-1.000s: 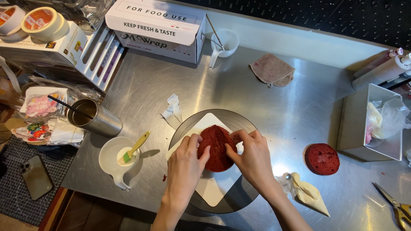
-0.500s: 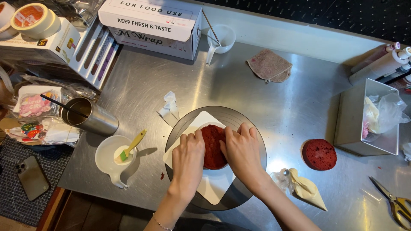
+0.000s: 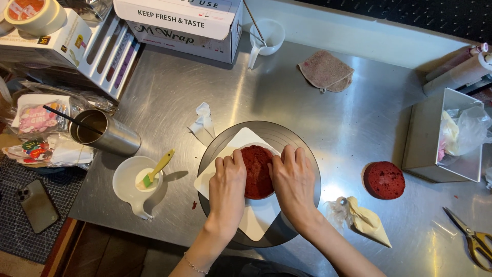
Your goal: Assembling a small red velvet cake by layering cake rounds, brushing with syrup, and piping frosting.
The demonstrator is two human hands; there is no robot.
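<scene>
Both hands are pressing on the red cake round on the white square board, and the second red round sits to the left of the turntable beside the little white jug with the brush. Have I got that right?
Not quite. The second red round lies to the right of the turntable, near the metal box, as the head view shows. Left hand and right hand do press the cake round on the white board.

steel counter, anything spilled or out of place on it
Small things only: a few red crumbs lie on the steel counter beside the white spouted bowl, and a crumpled scrap of white paper sits loose above the round grey turntable.
</scene>
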